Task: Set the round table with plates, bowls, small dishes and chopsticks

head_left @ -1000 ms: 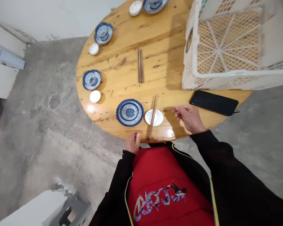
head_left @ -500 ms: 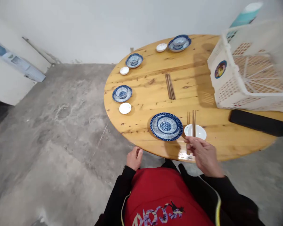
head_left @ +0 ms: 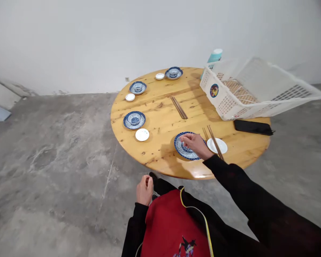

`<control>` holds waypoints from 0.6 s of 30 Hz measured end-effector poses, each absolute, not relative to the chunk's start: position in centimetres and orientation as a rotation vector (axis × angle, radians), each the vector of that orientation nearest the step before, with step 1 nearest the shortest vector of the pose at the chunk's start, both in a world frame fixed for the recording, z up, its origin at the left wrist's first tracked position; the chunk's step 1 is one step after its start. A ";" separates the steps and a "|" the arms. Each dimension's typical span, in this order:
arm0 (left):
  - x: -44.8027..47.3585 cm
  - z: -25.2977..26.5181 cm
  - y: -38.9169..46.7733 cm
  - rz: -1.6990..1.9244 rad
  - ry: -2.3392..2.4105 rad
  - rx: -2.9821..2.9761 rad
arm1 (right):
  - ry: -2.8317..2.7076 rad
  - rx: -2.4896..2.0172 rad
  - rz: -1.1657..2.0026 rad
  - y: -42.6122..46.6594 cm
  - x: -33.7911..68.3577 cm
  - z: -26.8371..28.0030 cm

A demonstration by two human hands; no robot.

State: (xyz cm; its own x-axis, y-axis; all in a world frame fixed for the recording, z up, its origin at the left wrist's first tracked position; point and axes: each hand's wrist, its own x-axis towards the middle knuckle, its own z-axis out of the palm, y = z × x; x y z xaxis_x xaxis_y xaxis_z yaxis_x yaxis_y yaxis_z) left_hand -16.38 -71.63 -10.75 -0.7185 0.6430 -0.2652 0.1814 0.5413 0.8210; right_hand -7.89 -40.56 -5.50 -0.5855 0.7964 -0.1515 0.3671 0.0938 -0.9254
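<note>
My right hand (head_left: 194, 142) hovers over a blue-and-white plate (head_left: 178, 151) near the table's front edge. Its fingers are loosely bent, with a gap to the thumb and nothing held between them. A bowl on that plate is mostly hidden by the hand. Just right of it, a pair of wooden chopsticks (head_left: 213, 138) leans across a small white dish (head_left: 221, 145), their lower ends running behind my sleeve. Below the table edge, my left hand (head_left: 144, 189) is curled closed in front of my body, with nothing visible in it.
More chopsticks (head_left: 179, 107) lie mid-table. Around the left and far rim stand plates with bowls (head_left: 134, 120) and white dishes (head_left: 142, 135). A white plastic crate (head_left: 224, 103), a black case (head_left: 253, 127) and a turquoise container (head_left: 215, 56) occupy the right side of the wooden table (head_left: 160, 157).
My right hand has let go of the chopsticks, which now rest slanted over the white dish, and has moved left above the plate. The view has shifted; my left hand stays closed.
</note>
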 end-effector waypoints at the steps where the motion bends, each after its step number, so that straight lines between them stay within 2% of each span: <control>1: -16.8 -10.8 -71.6 1.109 2.210 0.667 | -2.015 -1.186 1.409 -38.8 -9.0 -5.7; 7: -21.2 -11.1 -70.6 1.154 2.186 0.692 | -2.214 -1.605 0.816 -28.5 -15.4 -8.0; 18: -31.3 -8.7 -61.0 0.996 2.055 0.933 | -2.141 -1.935 0.592 -18.1 -21.8 -14.0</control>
